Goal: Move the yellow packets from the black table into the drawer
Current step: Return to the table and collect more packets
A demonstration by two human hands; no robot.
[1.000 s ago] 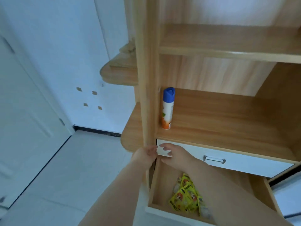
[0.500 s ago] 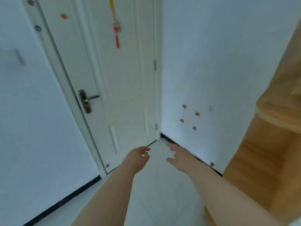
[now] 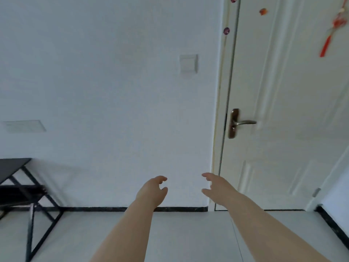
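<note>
A big white wall (image 3: 113, 91) fills most of the view. A pale floor (image 3: 188, 235) runs along under it, with a thin black strip (image 3: 179, 209) where the two meet. On the right is a white door (image 3: 294, 95). At the far left edge a corner of the black desk (image 3: 14, 164) pokes in, with crossed black legs below it. Two bare arms reach forward in the middle. The left grip (image 3: 153, 191) has its fingers loosely curled and holds nothing. The right grip (image 3: 217, 188) is spread, fingers apart, and it holds nothing too. The two are near each other but do not touch. Both hang in the air, well apart from the desk. Smaller things are a light switch (image 3: 188, 63) on the wall, a metal door handle (image 3: 243, 122) and a red tassel (image 3: 334, 29) hanging on the door. No yellow packets show anywhere, and the drawer does not show either (only a small bit of the desk top can be seen). So I cannot tell how many packets are put away and how many are left. With both grips empty, my guess is that this is a walk to fetch more, not a carry. If packets wait on the desk, they lie off to the left of the left grip, out of view.
</note>
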